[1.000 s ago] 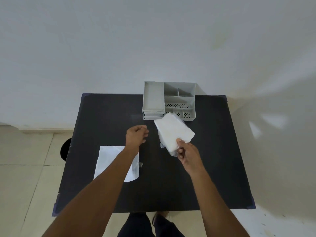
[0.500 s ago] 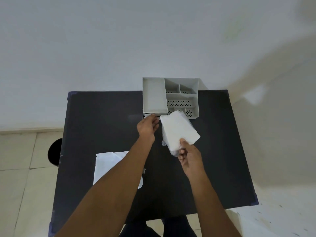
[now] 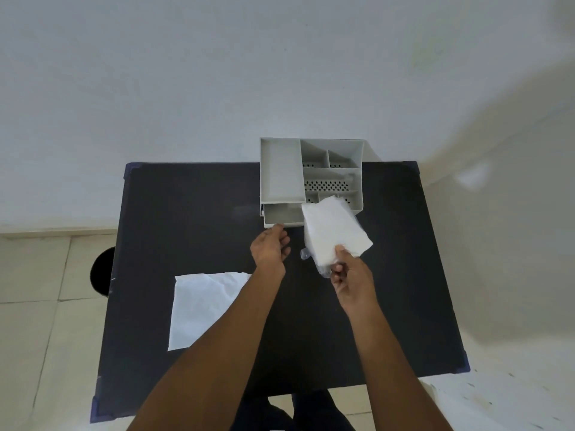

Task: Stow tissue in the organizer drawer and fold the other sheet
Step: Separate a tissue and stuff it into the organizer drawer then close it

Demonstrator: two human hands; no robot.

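Observation:
A grey plastic organizer stands at the table's far edge, with several compartments on top. Its small drawer at the lower left is pulled partly out and looks empty. My left hand is at the drawer's front lip, fingertips touching it. My right hand holds a white tissue pack in clear wrap by its near end, lifted just right of the drawer and overlapping the organizer's front. A flat white tissue sheet lies on the table's near left, partly under my left forearm.
The black table has blue corner caps and sits against a white wall. A dark round object is on the tiled floor at the left. My legs show below the near edge.
My left hand reached forward to the organizer and drew the small drawer out toward me. The right hand kept holding the tissue pack, moving slightly closer to the organizer.

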